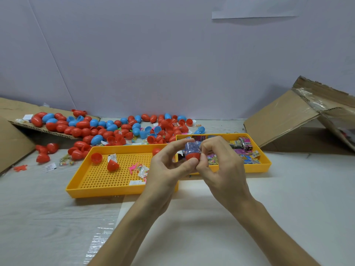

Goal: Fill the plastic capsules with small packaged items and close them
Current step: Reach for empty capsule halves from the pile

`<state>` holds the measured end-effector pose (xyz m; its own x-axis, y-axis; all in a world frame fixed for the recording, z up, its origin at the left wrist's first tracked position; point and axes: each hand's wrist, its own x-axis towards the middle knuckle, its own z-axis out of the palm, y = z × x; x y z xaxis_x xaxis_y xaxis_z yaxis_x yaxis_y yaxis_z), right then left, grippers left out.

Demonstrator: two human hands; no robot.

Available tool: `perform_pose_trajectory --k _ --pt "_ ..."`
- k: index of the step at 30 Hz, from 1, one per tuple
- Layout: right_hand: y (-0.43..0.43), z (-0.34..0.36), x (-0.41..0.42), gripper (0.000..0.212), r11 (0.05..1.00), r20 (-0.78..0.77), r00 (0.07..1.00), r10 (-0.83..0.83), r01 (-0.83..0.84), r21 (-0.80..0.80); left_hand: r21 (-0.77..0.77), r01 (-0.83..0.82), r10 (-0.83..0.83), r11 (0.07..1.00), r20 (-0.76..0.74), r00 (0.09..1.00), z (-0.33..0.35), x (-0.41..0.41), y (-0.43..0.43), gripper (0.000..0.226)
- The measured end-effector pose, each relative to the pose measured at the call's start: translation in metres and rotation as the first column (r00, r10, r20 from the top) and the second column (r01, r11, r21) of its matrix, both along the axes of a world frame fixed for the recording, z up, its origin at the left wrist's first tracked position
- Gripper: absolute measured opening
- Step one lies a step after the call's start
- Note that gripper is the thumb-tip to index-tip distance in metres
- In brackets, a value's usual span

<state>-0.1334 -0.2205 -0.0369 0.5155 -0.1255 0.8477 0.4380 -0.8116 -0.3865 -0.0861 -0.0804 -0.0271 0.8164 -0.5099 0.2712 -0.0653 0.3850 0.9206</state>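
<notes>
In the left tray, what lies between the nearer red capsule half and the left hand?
Head view: a pink toy and a clear packet of coloured bits, both on the tray floor.

Glossy smooth plastic capsules, matt perforated plastic tray, rough torn cardboard box.

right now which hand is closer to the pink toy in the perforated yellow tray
Left. The left hand is just right of the pink toy, over the perforated tray's right end. The right hand is farther right, beyond the left, over the other tray. Both hold a capsule.
</notes>
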Motion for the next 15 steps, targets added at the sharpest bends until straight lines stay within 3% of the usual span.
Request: perform_pose_trajectory --k 9,15 --pt "0.0040 -0.0041 0.0011 0.006 1.000 -0.012 1.000 0.020 -0.020 0.018 0.003 -0.069 0.069 0.998 0.049 0.996 -0.0005 -0.0012 -0.0008 0.041" --pt "0.0088 -0.0014 -0.0005 0.006 0.987 0.016 0.996 0.086 -0.088 0.135 -0.025 0.025 -0.026 0.999 -0.041 0.999 0.0027 0.0064 0.0057 0.042"
